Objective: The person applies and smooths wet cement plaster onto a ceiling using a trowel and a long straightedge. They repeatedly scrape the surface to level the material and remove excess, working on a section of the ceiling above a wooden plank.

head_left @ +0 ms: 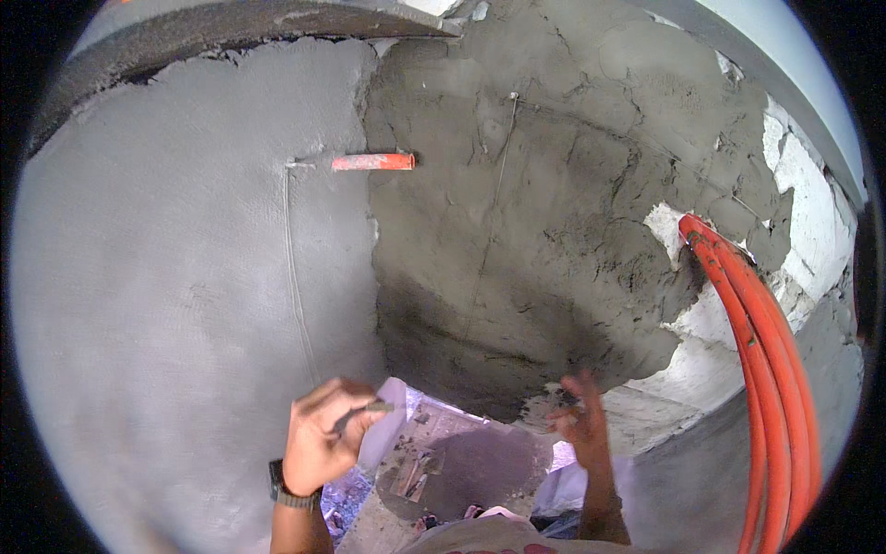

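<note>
My left hand (325,427), with a dark watch on its wrist, is closed round the grip of what looks like a plastering trowel (386,432). Its pale, blurred blade stands nearly edge-on to the right of my fingers. My right hand (581,421) is raised low before the wall, fingers apart and somewhat smeared, nothing visible in it. Ahead is a wall of darker, rough wet plaster (554,212), meeting smoother grey plaster (185,268) on the left. Below, between my forearms, a board (392,480) bears a dark grey patch of mortar (489,466).
Several orange conduits (771,369) leave the wall and bend down at the right. A short orange pipe (374,162) sticks out near the plaster seam. A thin string (293,268) hangs down the left wall. Bare white patches (803,212) show at the right edge.
</note>
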`<action>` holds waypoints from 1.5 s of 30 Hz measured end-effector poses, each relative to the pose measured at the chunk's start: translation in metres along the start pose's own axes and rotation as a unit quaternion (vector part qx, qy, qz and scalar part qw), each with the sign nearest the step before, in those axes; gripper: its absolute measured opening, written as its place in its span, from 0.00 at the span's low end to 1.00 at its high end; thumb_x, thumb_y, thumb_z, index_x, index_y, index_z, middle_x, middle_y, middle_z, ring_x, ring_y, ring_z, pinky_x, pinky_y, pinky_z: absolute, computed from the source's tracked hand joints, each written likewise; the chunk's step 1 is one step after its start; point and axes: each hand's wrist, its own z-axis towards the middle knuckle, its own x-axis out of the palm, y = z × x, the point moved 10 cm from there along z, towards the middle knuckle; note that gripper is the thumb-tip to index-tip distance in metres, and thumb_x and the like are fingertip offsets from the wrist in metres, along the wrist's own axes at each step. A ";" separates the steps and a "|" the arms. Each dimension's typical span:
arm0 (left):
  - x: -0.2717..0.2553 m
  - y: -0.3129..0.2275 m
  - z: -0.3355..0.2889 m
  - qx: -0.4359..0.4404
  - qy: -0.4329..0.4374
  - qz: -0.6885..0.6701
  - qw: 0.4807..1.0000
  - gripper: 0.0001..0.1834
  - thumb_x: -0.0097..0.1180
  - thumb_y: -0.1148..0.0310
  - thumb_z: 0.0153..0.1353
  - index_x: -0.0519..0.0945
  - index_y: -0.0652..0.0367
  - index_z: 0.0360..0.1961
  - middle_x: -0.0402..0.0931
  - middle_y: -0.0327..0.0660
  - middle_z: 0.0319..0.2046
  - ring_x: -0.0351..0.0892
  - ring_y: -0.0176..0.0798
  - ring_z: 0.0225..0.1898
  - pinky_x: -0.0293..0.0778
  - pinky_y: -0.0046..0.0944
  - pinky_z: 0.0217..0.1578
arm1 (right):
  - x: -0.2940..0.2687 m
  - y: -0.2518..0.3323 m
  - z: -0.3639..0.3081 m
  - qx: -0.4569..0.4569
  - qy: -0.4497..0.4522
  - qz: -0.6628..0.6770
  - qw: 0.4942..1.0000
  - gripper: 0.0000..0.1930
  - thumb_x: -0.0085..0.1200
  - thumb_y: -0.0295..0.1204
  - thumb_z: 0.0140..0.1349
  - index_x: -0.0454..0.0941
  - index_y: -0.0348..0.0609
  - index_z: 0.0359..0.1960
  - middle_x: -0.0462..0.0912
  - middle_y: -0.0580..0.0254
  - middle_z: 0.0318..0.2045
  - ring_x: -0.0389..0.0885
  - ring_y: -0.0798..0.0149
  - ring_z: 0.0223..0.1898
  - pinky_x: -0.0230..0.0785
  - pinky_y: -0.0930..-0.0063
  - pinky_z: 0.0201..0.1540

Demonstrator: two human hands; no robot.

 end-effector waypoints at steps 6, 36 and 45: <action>-0.034 -0.029 0.073 0.133 -0.081 -0.059 0.986 0.07 0.68 0.77 0.59 0.84 0.62 0.38 0.83 0.44 0.32 0.84 0.39 0.36 0.78 0.37 0.37 | 0.030 0.157 0.065 -0.207 -0.023 -0.285 0.936 0.25 0.63 0.19 0.59 0.77 0.41 0.61 0.83 0.51 0.53 0.86 0.59 0.39 0.80 0.69 0.43; -0.029 -0.009 0.044 -0.053 -0.223 0.174 0.958 0.12 0.59 0.84 0.61 0.85 0.61 0.44 0.85 0.41 0.44 0.86 0.33 0.39 0.82 0.35 0.36 | 0.027 0.176 0.097 -0.455 -0.156 -0.275 0.832 0.08 0.61 0.17 0.63 0.85 0.34 0.44 0.87 0.47 0.46 0.88 0.51 0.46 0.81 0.60 0.51; 0.169 0.262 -0.200 -0.439 -0.375 -0.411 0.705 0.09 0.59 0.73 0.70 0.72 0.55 0.47 0.79 0.47 0.48 0.83 0.46 0.50 0.83 0.51 0.52 | 0.081 -0.048 0.039 -0.173 0.102 -0.231 0.952 0.11 0.68 0.22 0.58 0.86 0.36 0.43 0.84 0.48 0.52 0.86 0.50 0.51 0.79 0.62 0.55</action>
